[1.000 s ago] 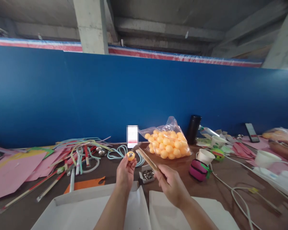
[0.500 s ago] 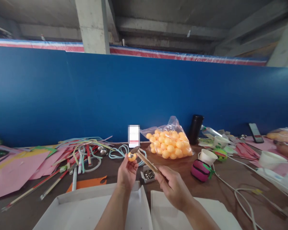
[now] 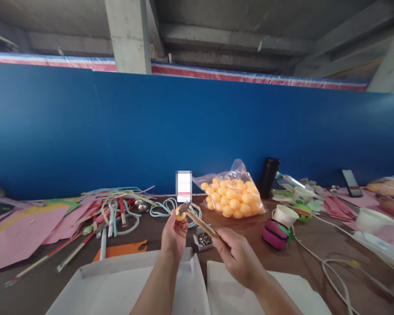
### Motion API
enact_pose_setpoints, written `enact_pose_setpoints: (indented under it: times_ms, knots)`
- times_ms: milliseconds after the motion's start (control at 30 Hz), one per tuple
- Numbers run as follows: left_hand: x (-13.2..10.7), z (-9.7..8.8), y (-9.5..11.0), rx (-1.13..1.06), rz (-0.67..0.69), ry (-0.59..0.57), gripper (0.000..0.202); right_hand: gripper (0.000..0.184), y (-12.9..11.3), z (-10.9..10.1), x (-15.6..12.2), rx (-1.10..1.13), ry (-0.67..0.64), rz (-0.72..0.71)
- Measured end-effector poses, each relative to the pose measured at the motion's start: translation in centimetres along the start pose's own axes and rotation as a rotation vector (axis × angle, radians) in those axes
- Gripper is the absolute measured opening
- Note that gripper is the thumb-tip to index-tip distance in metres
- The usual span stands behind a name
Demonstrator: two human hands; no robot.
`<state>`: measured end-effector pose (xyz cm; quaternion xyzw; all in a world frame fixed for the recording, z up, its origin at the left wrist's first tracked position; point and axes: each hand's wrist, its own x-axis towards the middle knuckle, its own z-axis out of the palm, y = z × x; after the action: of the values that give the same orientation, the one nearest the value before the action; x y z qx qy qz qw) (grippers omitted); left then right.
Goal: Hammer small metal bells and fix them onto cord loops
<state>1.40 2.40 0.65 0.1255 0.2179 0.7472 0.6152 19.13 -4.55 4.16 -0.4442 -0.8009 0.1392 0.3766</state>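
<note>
My left hand [image 3: 174, 236] is closed round an orange ping-pong ball [image 3: 180, 217], pinched at the fingertips. In my right hand [image 3: 238, 256] is the wooden handle of a small hammer [image 3: 202, 224]. Its dark metal head lies over the top of the ball and hides part of it; whether it touches, I cannot tell. Just below the hammer, a small open box [image 3: 203, 239] holds many tiny shiny metal pieces. Behind my hands sits a clear plastic bag [image 3: 238, 168] full of similar orange balls.
White box trays [image 3: 124, 284] lie under my forearms. Colourful tubes [image 3: 118, 205] and pink paper [image 3: 26, 236] cover the left side. A phone [image 3: 184, 188] stands at the back. On the right are a black bottle [image 3: 269, 177], a paper cup [image 3: 285, 215], a magenta pouch [image 3: 275, 234] and cables [image 3: 325, 269].
The hammer head has come down over the ball, covering the shiny metal piece that showed on it before. My left hand still holds the ball in nearly the same place.
</note>
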Motion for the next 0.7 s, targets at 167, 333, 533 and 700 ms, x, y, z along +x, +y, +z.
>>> enact_pose_setpoints:
  times_ms: [167, 333, 533, 700]
  knots:
    - [0.2, -0.2, -0.2, 0.005, 0.018, 0.008, 0.011, 0.025, 0.4, 0.2, 0.1, -0.019, 0.017, -0.009]
    - [0.3, -0.2, -0.2, -0.007, 0.024, 0.030, 0.009, 0.027, 0.6, 0.4, 0.1, -0.008, 0.028, 0.005]
    - [0.2, 0.0, -0.2, -0.003, 0.035, 0.046, 0.010, 0.023, 1.0, 0.7, 0.1, -0.019, 0.045, 0.015]
    - [0.2, 0.1, -0.2, 0.000, 0.035, 0.057, 0.009, 0.021, 1.1, 0.8, 0.1, -0.027, 0.018, 0.018]
